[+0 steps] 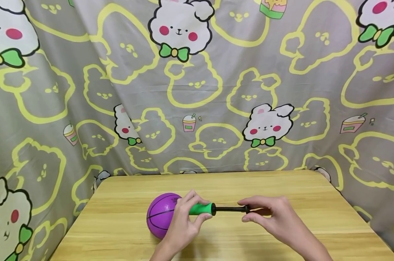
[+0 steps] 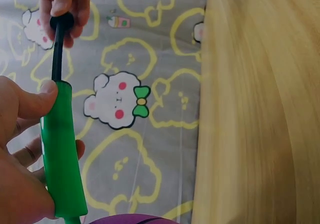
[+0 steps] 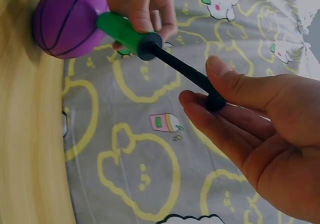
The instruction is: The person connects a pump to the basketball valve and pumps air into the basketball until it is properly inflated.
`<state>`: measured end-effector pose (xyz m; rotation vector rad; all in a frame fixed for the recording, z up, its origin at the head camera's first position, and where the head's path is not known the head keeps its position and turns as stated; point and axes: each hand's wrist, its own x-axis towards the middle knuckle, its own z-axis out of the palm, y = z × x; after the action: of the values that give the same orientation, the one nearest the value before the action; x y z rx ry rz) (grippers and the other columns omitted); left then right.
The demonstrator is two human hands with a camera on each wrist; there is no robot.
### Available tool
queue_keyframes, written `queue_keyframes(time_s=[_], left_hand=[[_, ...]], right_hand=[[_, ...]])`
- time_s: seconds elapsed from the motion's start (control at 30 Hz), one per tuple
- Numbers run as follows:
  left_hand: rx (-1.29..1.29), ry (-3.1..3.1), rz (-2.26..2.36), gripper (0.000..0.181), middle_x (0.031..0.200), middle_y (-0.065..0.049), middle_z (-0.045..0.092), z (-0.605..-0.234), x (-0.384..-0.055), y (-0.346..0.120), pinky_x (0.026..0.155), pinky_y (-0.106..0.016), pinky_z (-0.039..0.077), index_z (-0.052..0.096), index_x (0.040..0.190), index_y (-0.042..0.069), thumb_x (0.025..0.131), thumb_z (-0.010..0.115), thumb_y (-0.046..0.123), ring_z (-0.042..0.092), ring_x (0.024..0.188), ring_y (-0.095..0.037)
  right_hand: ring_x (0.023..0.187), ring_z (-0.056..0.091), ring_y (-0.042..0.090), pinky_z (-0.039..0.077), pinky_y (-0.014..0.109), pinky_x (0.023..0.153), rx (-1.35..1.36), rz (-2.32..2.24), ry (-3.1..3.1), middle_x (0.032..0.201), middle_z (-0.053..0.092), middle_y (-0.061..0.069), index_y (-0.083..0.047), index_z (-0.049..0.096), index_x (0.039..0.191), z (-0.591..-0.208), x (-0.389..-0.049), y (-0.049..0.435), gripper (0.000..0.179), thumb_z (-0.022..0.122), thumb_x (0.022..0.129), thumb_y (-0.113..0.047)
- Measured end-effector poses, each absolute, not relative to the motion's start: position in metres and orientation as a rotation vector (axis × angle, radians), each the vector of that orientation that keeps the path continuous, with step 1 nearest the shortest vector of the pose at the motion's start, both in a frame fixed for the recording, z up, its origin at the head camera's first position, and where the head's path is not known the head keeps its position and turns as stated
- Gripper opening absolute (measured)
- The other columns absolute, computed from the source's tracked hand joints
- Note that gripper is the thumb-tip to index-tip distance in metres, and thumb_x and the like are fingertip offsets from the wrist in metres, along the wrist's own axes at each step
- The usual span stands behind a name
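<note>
A small hand pump (image 1: 201, 208) with a green barrel and a black rod lies level between both hands. My left hand (image 1: 184, 222) grips the green barrel, thumb below and fingers above in the head view. With thumb and fingers, my right hand (image 1: 278, 217) pinches the black knob at the end of the rod (image 3: 185, 70), which is drawn well out of the barrel. A purple ball (image 1: 161, 214) with black basketball lines sits at the barrel's far end, partly hidden behind my left hand. The barrel's tip meets the ball's side in the right wrist view.
The wood-grain table (image 1: 265, 243) has rounded far corners. A grey curtain (image 1: 197, 145) printed with rabbits and yellow outlines hangs close behind its far edge and along both sides.
</note>
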<state>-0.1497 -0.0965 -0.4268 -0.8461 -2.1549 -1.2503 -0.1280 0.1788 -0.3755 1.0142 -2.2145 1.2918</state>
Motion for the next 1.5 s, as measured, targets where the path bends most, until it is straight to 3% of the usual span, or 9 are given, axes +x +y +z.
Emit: queue_keyframes(time_s=[0.5, 0.73, 1.0, 1.3, 1.5], left_hand=[[-0.809, -2.186, -1.247, 0.023, 0.097, 0.016, 0.058, -0.433, -0.141, -0.092, 0.082, -0.036, 0.034, 0.071, 0.102, 0.024, 0.082, 0.084, 0.023, 0.058, 0.090, -0.003], [-0.820, -2.183, -1.223, 0.021, 0.098, 0.015, 0.058, -0.438, -0.138, -0.088, 0.082, -0.036, 0.032, 0.071, 0.100, 0.022, 0.083, 0.083, 0.023, 0.056, 0.088, -0.002], [-0.808, -2.197, -1.159, 0.022, 0.096, 0.014, 0.057, -0.443, -0.137, -0.085, 0.082, -0.034, 0.031, 0.071, 0.098, 0.020, 0.081, 0.084, 0.023, 0.056, 0.088, -0.001], [-0.829, -2.169, -1.220, 0.027, 0.098, 0.014, 0.061, -0.441, -0.147, -0.078, 0.084, -0.033, 0.035, 0.073, 0.105, 0.023, 0.081, 0.086, 0.023, 0.059, 0.090, -0.002], [-0.934, -2.224, -1.187, 0.044, 0.117, 0.010, 0.065, -0.436, -0.153, -0.091, 0.092, -0.036, 0.045, 0.073, 0.119, 0.019, 0.080, 0.085, 0.003, 0.062, 0.106, -0.011]], right_hand=[[0.080, 0.073, 0.007, 0.058, 0.024, 0.064, 1.067, 1.378, -2.205, 0.096, 0.078, 0.003, -0.009, 0.077, 0.108, -0.394, -0.134, 0.149, 0.025, 0.083, 0.083, -0.010], [0.081, 0.074, 0.007, 0.058, 0.024, 0.065, 1.086, 1.400, -2.196, 0.096, 0.078, 0.007, -0.002, 0.077, 0.108, -0.407, -0.137, 0.140, 0.028, 0.083, 0.081, -0.002], [0.084, 0.073, 0.007, 0.058, 0.024, 0.065, 1.046, 1.385, -2.252, 0.097, 0.078, 0.007, -0.002, 0.077, 0.111, -0.414, -0.136, 0.134, 0.027, 0.080, 0.087, -0.012], [0.089, 0.075, 0.016, 0.059, 0.026, 0.068, 0.987, 1.458, -2.340, 0.106, 0.077, 0.004, -0.008, 0.076, 0.115, -0.404, -0.139, 0.147, 0.024, 0.078, 0.091, -0.009], [0.088, 0.076, 0.021, 0.059, 0.027, 0.069, 0.977, 1.495, -2.343, 0.104, 0.077, 0.004, -0.009, 0.076, 0.112, -0.402, -0.144, 0.152, 0.024, 0.079, 0.089, -0.004]])
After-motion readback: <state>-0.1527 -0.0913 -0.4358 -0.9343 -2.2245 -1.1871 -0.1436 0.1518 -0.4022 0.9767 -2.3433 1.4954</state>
